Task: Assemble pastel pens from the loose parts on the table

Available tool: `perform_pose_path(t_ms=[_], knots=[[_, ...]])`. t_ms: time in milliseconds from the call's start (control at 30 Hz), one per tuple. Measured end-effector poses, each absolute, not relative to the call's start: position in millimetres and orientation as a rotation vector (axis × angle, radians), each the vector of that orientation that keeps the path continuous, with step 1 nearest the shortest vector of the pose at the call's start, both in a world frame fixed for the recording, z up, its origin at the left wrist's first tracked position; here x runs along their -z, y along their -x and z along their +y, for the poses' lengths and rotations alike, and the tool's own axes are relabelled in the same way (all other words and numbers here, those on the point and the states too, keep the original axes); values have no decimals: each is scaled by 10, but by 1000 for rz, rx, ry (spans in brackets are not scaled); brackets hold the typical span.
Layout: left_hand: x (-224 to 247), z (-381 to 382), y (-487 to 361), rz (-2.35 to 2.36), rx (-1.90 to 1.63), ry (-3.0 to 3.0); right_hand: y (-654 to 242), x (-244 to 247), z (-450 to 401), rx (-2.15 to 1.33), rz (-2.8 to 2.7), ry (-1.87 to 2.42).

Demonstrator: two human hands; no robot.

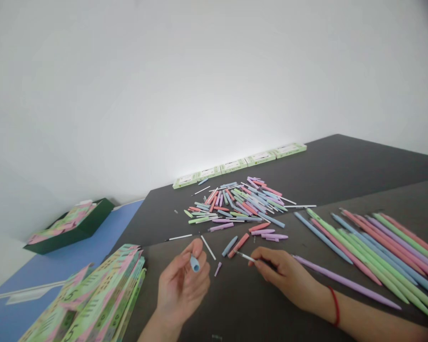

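Left hand [183, 285], nearest the lens at the worktop's near edge, palm up, fingers curled together around a pale blue pen barrel [194, 263]; only its short rounded end shows between thumb and forefinger, matte, no print visible. Right hand [283, 275], a red cord at the wrist, lies on the dark worktop [342, 166] just beside it, fingertips pinched on a thin white refill [245, 257] with a dark metal tip pointing toward the left hand. Refill and barrel are apart, not joined.

Loose parts between the hands and beyond: a blue cap [229, 246], a coral cap [238, 245], a small lilac piece [218, 269], one bare white refill [208, 247].

Mid-worktop: mixed heap of pen parts [237, 204], pastel blue, green, lilac, coral, with white refills among them.

Right edge: row of assembled pens [378, 242], laid roughly parallel, same pastel colours.

Far edge: line of green-and-white boxes [240, 165] against the wall.

Near left corner: stack of printed green and pink packaging cards [92, 299]. Beyond it, on a blue surface, a dark green tray [92, 221] holds more cards.
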State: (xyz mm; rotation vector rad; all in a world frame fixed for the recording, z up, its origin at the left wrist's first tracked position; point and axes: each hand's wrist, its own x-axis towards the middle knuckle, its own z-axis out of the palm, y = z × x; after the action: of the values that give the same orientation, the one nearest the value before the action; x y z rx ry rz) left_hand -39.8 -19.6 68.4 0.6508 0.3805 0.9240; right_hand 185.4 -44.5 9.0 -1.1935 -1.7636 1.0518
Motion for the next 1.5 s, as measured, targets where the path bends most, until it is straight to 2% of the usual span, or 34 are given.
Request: perform_pose_path(t_ms=[267,533,867,1067,1500], knots=[[-863,-287,183,295,-900,-649,-1846,-99,-427,-1026,-1757,1175],[-775,-210,242,384,-952,-637,-1837,-86,-430,-971,-1788,1141],[-468,-59,225,826,-954,-1029,-1837,-95,-442,-938,-1811,1161],[-448,-48,229,901,-1019,-1106,-1839,-106,-436,-918,-1835,1213],[-265,-161,101,1037,-724,-1624,-1834,-134,-479,-799,-1970,1266]])
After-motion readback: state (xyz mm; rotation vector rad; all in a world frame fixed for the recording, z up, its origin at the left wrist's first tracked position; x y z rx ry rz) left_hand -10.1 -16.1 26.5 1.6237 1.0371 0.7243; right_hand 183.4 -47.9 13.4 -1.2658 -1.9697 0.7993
